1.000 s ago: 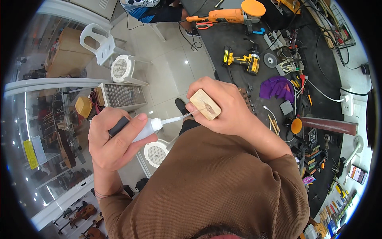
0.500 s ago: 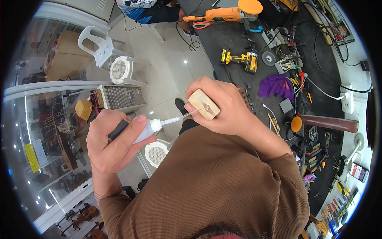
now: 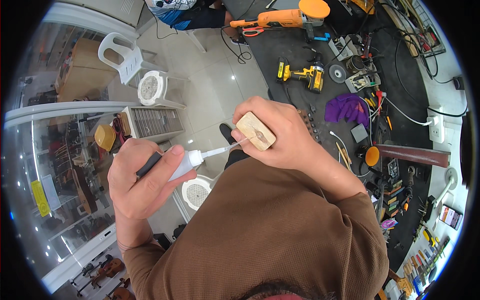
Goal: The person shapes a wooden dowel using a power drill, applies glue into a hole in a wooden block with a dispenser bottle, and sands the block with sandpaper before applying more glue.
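My left hand is closed round a white squeeze glue bottle with a dark band or label on its body. The bottle lies tilted, and its long thin clear nozzle points right. The nozzle's tip reaches the top face of a small pale wooden block. A darker, wet-looking patch with a crack-like mark shows on that face, near the tip. My right hand grips the block, fingers wrapped round its sides; the lower part of the block is hidden in the hand.
A dark workbench on the right carries a yellow cordless drill, an orange angle grinder, a purple cloth and many small tools. White plastic stools and a chair stand left. Another person sits at the top.
Almost nothing differs. Both hands keep their places, with the nozzle tip still at the block.
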A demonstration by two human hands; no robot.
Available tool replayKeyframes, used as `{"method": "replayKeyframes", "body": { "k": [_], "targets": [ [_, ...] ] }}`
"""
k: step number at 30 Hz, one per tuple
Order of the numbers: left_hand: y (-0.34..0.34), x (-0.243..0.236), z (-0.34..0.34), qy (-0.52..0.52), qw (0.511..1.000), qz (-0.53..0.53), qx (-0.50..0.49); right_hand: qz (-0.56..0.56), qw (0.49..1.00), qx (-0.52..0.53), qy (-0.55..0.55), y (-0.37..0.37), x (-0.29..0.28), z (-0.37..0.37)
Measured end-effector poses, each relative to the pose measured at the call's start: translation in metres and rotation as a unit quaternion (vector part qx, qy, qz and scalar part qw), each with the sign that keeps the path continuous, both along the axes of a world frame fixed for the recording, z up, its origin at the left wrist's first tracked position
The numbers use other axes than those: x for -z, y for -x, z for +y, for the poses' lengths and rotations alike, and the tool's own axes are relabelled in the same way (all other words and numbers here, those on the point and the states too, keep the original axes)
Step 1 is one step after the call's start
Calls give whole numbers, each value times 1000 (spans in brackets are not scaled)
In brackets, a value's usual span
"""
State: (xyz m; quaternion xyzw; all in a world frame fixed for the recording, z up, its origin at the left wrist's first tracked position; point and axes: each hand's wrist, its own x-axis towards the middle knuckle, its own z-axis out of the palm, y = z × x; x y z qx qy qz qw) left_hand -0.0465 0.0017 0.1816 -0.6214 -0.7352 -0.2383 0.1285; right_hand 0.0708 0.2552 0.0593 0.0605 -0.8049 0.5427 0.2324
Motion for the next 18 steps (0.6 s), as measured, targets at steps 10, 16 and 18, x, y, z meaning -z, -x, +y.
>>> {"method": "replayKeyframes", "body": {
  "k": [10, 16, 18],
  "targets": [
    [-1, 0, 1, -1, 1000, 5, 0, 1, 1000, 2, 4, 0, 0, 0],
    [-1, 0, 1, -1, 1000, 1, 3, 1, 1000, 0, 1, 0, 1, 1],
    [-1, 0, 2, 0, 1000, 1, 3, 5, 1000, 0, 3, 0, 1, 1]
  ]
}}
